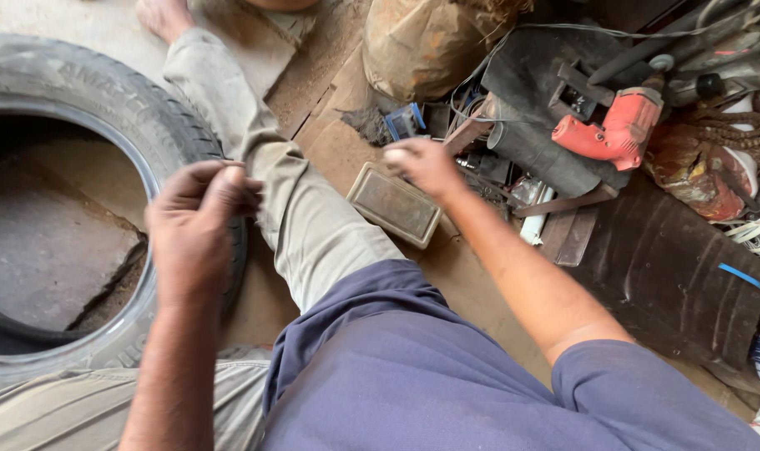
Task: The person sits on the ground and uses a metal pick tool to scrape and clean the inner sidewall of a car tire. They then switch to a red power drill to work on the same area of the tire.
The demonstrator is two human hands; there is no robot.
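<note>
From the head camera, the left hand (198, 219) hovers over the edge of the big tyre (71, 92). Its fingers are pressed together at the tips, maybe pinching something tiny; I cannot tell what. The right hand (421, 164) is curled shut, just above a flat rusty tin (394, 204) on the dirt floor (480, 276). The tin looks hard, light and stiff, so its long sides seem best for holding. A red drill (613, 129) lies well apart in the junk.
</note>
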